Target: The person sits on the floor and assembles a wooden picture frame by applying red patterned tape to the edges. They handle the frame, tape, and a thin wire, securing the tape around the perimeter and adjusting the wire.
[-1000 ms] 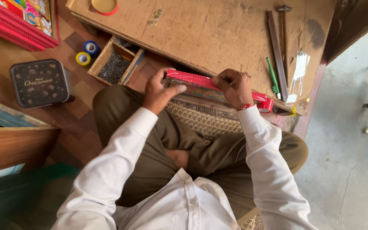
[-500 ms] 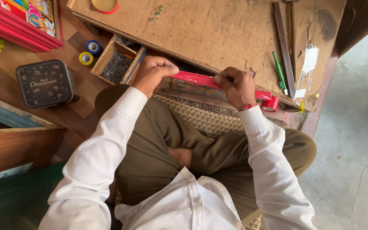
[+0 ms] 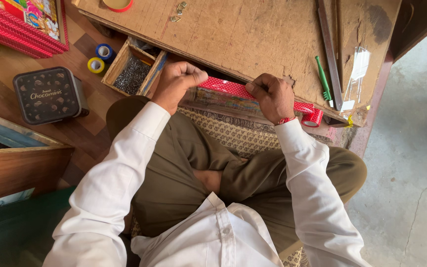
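Note:
A strip of red tape with white dots (image 3: 226, 88) stretches along the near edge of a colourful picture frame (image 3: 223, 101) that lies across my lap, against the wooden board (image 3: 253, 34). My left hand (image 3: 176, 81) grips the strip's left end in a closed fist. My right hand (image 3: 272, 96) presses down on the tape further right, fingers curled over it. The red tape roll (image 3: 313, 117) hangs at the strip's right end, just past my right wrist.
A wooden box of small nails (image 3: 132, 71) sits left of my left hand, with blue and yellow tape rolls (image 3: 100, 57) beside it. A dark tin (image 3: 49, 95) lies on the floor at left. A green screwdriver (image 3: 322, 79) and long wooden strips (image 3: 329, 49) rest on the board.
My left hand has slid left along the frame's edge and closed into a fist on the tape end. The tape strip now lies longer between my hands.

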A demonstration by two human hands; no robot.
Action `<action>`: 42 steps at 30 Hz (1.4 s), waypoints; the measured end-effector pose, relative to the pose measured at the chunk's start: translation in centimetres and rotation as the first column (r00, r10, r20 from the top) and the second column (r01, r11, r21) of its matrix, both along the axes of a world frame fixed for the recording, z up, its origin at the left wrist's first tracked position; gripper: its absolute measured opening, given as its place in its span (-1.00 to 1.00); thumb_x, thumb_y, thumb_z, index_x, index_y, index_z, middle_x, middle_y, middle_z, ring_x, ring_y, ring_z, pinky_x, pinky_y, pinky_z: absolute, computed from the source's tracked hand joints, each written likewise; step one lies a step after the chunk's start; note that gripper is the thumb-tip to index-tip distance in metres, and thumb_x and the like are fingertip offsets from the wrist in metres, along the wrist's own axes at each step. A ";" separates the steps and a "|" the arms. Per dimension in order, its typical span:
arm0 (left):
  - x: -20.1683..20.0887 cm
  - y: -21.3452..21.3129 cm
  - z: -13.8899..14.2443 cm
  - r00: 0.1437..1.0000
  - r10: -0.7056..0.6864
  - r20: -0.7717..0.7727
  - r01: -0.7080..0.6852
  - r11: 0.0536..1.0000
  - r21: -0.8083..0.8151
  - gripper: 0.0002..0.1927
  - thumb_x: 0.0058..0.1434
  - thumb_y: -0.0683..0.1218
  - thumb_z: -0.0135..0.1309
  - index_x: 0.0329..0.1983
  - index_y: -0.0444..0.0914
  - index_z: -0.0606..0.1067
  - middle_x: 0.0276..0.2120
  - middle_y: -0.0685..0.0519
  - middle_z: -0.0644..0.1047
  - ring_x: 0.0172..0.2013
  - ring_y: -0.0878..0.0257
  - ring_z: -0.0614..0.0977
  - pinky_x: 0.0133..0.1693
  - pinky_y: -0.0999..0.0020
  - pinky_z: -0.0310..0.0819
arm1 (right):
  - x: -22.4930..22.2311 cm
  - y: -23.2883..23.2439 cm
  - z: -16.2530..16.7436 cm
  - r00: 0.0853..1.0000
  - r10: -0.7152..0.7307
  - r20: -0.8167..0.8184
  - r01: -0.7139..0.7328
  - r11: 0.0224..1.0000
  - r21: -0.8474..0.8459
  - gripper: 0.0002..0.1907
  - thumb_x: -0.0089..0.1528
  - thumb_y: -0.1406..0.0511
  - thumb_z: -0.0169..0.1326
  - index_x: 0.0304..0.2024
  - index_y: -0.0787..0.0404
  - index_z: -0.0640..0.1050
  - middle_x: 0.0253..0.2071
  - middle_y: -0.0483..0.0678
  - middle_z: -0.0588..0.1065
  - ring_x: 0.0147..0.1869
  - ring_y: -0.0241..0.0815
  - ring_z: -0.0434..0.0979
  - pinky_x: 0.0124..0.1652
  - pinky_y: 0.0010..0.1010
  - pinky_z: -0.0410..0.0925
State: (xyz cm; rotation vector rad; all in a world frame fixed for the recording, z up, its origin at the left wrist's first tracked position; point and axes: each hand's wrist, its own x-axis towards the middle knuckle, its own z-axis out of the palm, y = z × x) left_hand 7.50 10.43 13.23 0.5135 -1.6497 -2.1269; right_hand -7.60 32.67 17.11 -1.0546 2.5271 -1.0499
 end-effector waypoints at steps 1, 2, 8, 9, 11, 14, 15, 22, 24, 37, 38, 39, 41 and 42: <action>0.4 -0.1 0.4 0.999 -0.043 -0.026 0.044 0.999 0.027 -0.89 0.16 -0.17 0.26 -0.29 -0.27 0.58 -0.37 0.12 0.63 -0.34 0.42 0.61 -0.24 0.50 0.50 | 0.0 0.0 0.0 1.000 0.002 0.001 -0.002 1.000 -0.002 -0.78 0.25 0.19 0.26 -0.30 0.23 0.66 -0.50 -0.06 0.59 -0.47 -0.26 0.56 -0.42 -0.37 0.35; 0.8 -0.1 0.7 0.999 0.000 0.047 -0.003 0.998 0.059 -0.88 0.12 -0.16 0.27 -0.29 -0.22 0.56 -0.39 0.15 0.63 -0.36 0.44 0.60 -0.27 0.51 0.48 | -0.1 0.0 0.0 1.000 0.003 0.002 -0.003 1.000 -0.003 -0.78 0.25 0.19 0.26 -0.31 0.23 0.66 -0.51 -0.06 0.58 -0.47 -0.25 0.56 -0.41 -0.37 0.35; 0.9 0.5 0.4 0.991 0.013 0.131 0.009 0.986 -0.168 -0.70 0.21 -0.06 0.38 -0.43 -0.37 0.57 -0.56 0.10 0.47 -0.57 0.42 0.38 -0.54 0.44 0.23 | 0.0 -0.1 0.0 1.000 0.003 -0.019 -0.003 1.000 0.003 -0.78 0.24 0.19 0.26 -0.31 0.23 0.66 -0.51 -0.04 0.58 -0.45 -0.21 0.57 -0.40 -0.35 0.35; 0.6 0.7 0.1 0.992 0.061 0.108 -0.048 0.992 -0.120 -0.74 0.19 -0.06 0.36 -0.41 -0.35 0.61 -0.55 0.11 0.53 -0.58 0.45 0.41 -0.57 0.47 0.24 | 0.0 -0.1 0.1 1.000 -0.001 -0.005 0.001 1.000 0.003 -0.78 0.25 0.19 0.25 -0.30 0.22 0.66 -0.50 -0.04 0.58 -0.45 -0.22 0.57 -0.40 -0.34 0.35; 0.1 1.1 -0.6 0.987 0.138 0.081 -0.131 0.988 -0.084 -0.78 0.17 -0.07 0.34 -0.39 -0.35 0.65 -0.55 0.12 0.58 -0.63 0.47 0.43 -0.61 0.51 0.23 | 0.2 -0.1 0.1 1.000 -0.012 -0.009 0.012 1.000 0.003 -0.77 0.25 0.18 0.25 -0.30 0.23 0.66 -0.50 -0.04 0.57 -0.45 -0.21 0.56 -0.40 -0.35 0.35; -0.2 1.7 -1.4 0.973 0.224 0.053 -0.218 0.971 -0.094 -0.79 0.15 -0.10 0.34 -0.42 -0.38 0.65 -0.60 0.09 0.57 -0.70 0.45 0.39 -0.66 0.52 0.18 | 0.3 -0.2 0.0 1.000 -0.027 0.000 0.027 0.999 0.024 -0.76 0.24 0.18 0.25 -0.31 0.24 0.66 -0.52 -0.03 0.56 -0.47 -0.20 0.53 -0.42 -0.33 0.32; -0.3 1.9 -1.5 0.969 0.244 0.040 -0.240 0.967 -0.082 -0.79 0.15 -0.12 0.34 -0.44 -0.39 0.64 -0.61 0.08 0.56 -0.71 0.45 0.38 -0.67 0.51 0.17 | 0.3 -0.2 0.0 0.999 -0.032 0.008 0.032 0.999 0.033 -0.76 0.24 0.17 0.25 -0.31 0.24 0.66 -0.53 -0.03 0.55 -0.49 -0.20 0.51 -0.43 -0.33 0.31; -0.2 2.4 -1.3 0.960 0.270 0.076 -0.273 0.961 0.038 -0.82 0.13 -0.14 0.30 -0.45 -0.39 0.62 -0.53 0.05 0.62 -0.62 0.42 0.52 -0.65 0.52 0.37 | 0.1 -0.6 0.1 0.998 -0.032 0.048 0.028 0.997 0.074 -0.71 0.26 0.15 0.23 -0.34 0.26 0.65 -0.57 0.00 0.52 -0.50 -0.20 0.49 -0.43 -0.33 0.30; -0.2 2.4 -1.1 0.964 0.254 0.082 -0.260 0.962 0.081 -0.83 0.13 -0.14 0.29 -0.44 -0.37 0.62 -0.51 0.06 0.63 -0.56 0.41 0.58 -0.59 0.50 0.50 | 0.3 -0.7 0.1 0.997 -0.056 0.045 0.052 0.995 0.087 -0.70 0.25 0.14 0.22 -0.35 0.26 0.65 -0.58 0.01 0.51 -0.52 -0.18 0.48 -0.45 -0.31 0.29; 0.0 2.7 -1.1 0.957 0.280 0.077 -0.283 0.959 0.024 -0.79 0.18 -0.09 0.27 -0.44 -0.34 0.62 -0.56 0.06 0.59 -0.56 0.38 0.58 -0.56 0.47 0.51 | 5.1 -1.0 -4.5 0.505 0.159 -0.848 -0.446 0.890 -0.099 -0.73 0.30 0.51 0.16 0.05 0.34 0.66 0.13 0.15 0.60 0.32 0.06 0.54 0.33 -0.08 0.37; -0.1 2.7 -1.2 0.958 0.276 0.074 -0.279 0.960 0.026 -0.79 0.18 -0.09 0.27 -0.45 -0.34 0.62 -0.55 0.06 0.59 -0.56 0.38 0.59 -0.56 0.47 0.53 | 5.7 -0.6 -4.9 0.533 0.162 -0.830 -0.426 0.899 -0.098 -0.71 0.30 0.52 0.15 0.07 0.35 0.65 0.14 0.14 0.59 0.34 0.05 0.53 0.35 -0.06 0.36; -0.1 2.6 -1.2 0.959 0.274 0.072 -0.277 0.961 0.029 -0.79 0.18 -0.09 0.26 -0.45 -0.34 0.62 -0.55 0.07 0.60 -0.55 0.38 0.60 -0.55 0.47 0.54 | 6.1 -0.4 -5.2 0.561 0.166 -0.811 -0.408 0.908 -0.097 -0.70 0.30 0.53 0.14 0.08 0.35 0.64 0.15 0.12 0.58 0.36 0.05 0.51 0.36 -0.04 0.35; -0.2 2.6 -1.3 0.960 0.273 0.069 -0.276 0.961 0.037 -0.79 0.18 -0.08 0.26 -0.45 -0.34 0.62 -0.55 0.07 0.60 -0.55 0.39 0.60 -0.55 0.47 0.55 | 6.2 -0.5 -5.5 0.564 0.133 -0.815 -0.391 0.912 -0.122 -0.70 0.30 0.54 0.12 0.08 0.37 0.62 0.16 0.14 0.57 0.35 0.07 0.51 0.35 -0.01 0.34; -0.2 2.6 -1.3 0.960 0.272 0.069 -0.275 0.961 0.040 -0.78 0.18 -0.08 0.26 -0.45 -0.35 0.62 -0.55 0.07 0.60 -0.55 0.39 0.60 -0.55 0.48 0.54 | 6.3 -0.6 -5.6 0.567 0.114 -0.816 -0.381 0.914 -0.138 -0.71 0.30 0.55 0.11 0.08 0.37 0.62 0.16 0.15 0.56 0.35 0.08 0.51 0.35 0.01 0.34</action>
